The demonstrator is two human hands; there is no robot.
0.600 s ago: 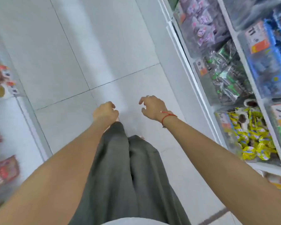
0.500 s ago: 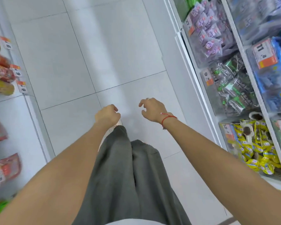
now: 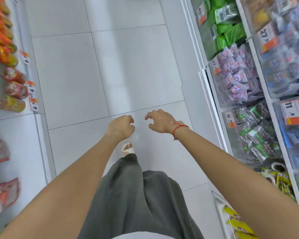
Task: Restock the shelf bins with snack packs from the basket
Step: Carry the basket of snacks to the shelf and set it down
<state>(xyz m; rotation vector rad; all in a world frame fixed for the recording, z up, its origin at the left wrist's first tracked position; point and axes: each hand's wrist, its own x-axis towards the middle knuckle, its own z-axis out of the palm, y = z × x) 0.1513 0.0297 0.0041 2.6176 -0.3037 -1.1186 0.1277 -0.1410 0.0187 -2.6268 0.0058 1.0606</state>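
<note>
While you stand in the aisle with both arms stretched forward over the floor (image 3: 131, 66), neither hand carries any stock, and the basket named in the task is not in view, so you cannot confirm from here where the snack packs are.

Left side: the left shelf (image 3: 16, 135) holds red and orange packs (image 3: 16, 90) with price tags (image 3: 32, 88) at its edge. Your left forearm passes near that edge; a swing outward could knock tags or packs onto the floor.

Centre: your left hand (image 3: 121, 126) has its fingers curled inward, empty as far as can be seen, though the palm side is hidden. Your right hand (image 3: 160, 122), marked by a red wrist cord (image 3: 177, 129), has its fingers loosely bent and spread, pinching nothing. One sandalled foot (image 3: 127, 149) shows below the left hand. With the view blurred, you appear to be in motion; a misstep on the smooth tiles is a plausible risk.

Right side: the clear shelf bins (image 3: 231, 118) hold green packs (image 3: 230, 33), purple packs (image 3: 235, 80) and dark packs with green print (image 3: 255, 133). Several look well filled. Overstuffing one would likely spill packs over its front wall, and dropping stock into the wrong bin would mismatch its price label (image 3: 230, 120).
</note>
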